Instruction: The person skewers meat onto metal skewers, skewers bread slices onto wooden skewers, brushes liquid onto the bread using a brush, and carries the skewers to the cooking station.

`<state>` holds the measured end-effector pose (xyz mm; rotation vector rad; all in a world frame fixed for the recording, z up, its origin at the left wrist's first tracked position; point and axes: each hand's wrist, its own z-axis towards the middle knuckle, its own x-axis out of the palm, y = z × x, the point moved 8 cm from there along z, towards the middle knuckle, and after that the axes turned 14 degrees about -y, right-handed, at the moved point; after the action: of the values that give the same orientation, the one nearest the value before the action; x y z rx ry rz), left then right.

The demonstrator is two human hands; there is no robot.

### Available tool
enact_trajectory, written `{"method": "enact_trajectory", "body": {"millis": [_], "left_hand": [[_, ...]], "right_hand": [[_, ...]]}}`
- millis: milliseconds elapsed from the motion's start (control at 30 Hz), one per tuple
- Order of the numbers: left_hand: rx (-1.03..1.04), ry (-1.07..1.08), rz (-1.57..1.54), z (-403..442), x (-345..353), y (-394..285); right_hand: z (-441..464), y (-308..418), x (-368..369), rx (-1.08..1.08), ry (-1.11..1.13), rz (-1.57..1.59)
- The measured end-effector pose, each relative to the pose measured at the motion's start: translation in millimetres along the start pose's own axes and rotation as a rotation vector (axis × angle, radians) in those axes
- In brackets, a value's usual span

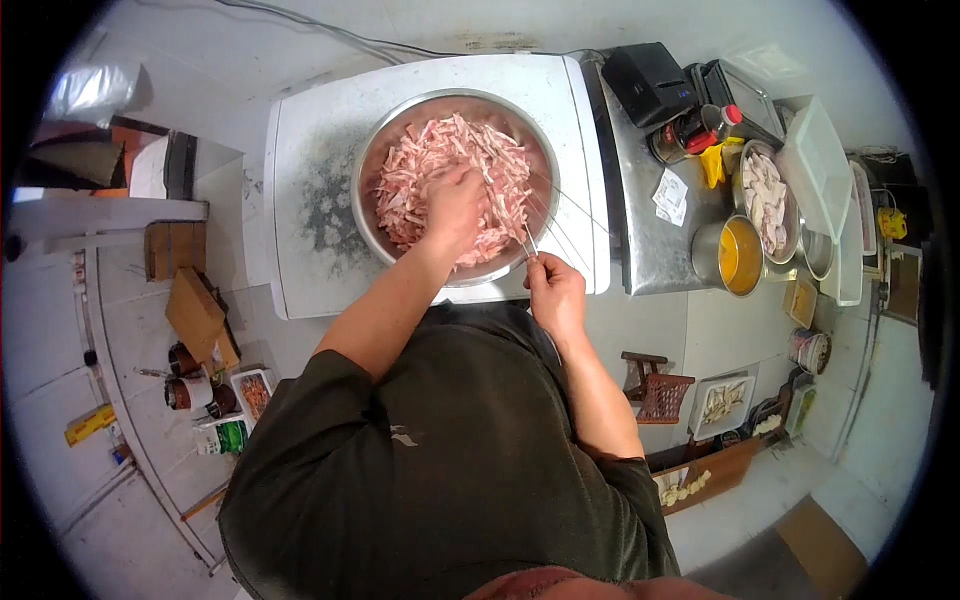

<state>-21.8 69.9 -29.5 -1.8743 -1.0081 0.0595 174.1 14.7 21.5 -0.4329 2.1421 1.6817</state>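
Observation:
A wide steel bowl point(365, 215) stands on a white worktop and holds a heap of raw meat strips point(500, 160), pale pink with white fat. My left hand point(455, 205) is down in the heap, its fingers bent and closed on the strips; the fingertips are partly hidden. By the bowl's lower right rim, my right hand point(556, 293) grips the ends of thin metal skewers point(530, 238) between thumb and fingers. Several skewers fan out over the right rim, and their far ends are hard to make out.
The white worktop point(315, 270) shows dark speckling at left. On the steel table point(650, 250) at right are a black box point(648, 82), a red-capped bottle point(715, 125), a pot of yellow liquid point(738, 257) and a bowl of pale meat point(765, 200). A brown stool point(663, 397) stands below.

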Motion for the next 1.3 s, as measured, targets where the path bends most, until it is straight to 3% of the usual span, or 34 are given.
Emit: {"method": "enact_trajectory", "body": {"millis": [567,1000,1167,1300], "left_hand": [[-0.115,0.035,-0.122,5.5,-11.8,23.8],[-0.011,-0.051,0.022,-4.0,-51.0,-32.2],[0.03,-0.089,0.047,6.8,-74.6,-38.5],[0.105,-0.097,0.124,14.2,-84.6,-46.2]], "right_hand": [[12.6,-11.8,15.2,0.004,0.063,0.08],[61.6,26.8,9.0,-0.207,0.056,-0.095],[95.4,60.2,-7.0,-0.427,-0.116,-0.232],[112.7,56.8,-45.4,-0.46,-0.32,-0.214]]}}
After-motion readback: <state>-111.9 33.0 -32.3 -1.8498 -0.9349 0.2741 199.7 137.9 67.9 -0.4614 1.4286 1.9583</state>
